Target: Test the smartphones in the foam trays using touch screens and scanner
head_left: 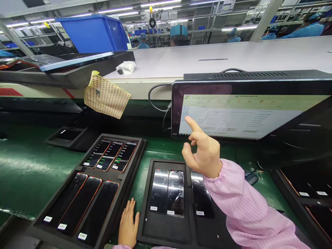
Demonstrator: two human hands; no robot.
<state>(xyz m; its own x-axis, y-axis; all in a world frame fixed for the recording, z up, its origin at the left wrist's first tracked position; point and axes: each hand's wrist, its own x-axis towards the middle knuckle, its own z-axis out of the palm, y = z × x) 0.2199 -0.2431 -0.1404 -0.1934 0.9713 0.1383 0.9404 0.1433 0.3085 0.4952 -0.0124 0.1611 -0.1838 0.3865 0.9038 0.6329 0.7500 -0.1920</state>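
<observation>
My right hand [203,152], in a pink striped sleeve, is raised to the touchscreen monitor [228,117]. Its index finger is stretched out, with the tip at the left side of the lit screen; the thumb stands apart and the other fingers are bent. Nothing is held in it. Flat between two black foam trays lies my left hand [127,223], fingers extended. The left tray [124,183] carries several phones with orange edges; the back row's screens are lit with text, while a front phone [100,211] is dark. Dark glossy phones [175,193] with white labels lie in the middle tray [166,230], partly hidden by my right arm.
A yellow sticker sheet [106,95] hangs from the shelf edge. Above it are a blue bin [90,33], a foam tray [75,74] and crumpled white material [126,67]. Cables run left of the monitor. Another phone tray [293,197] sits at right. People in blue caps are farther back.
</observation>
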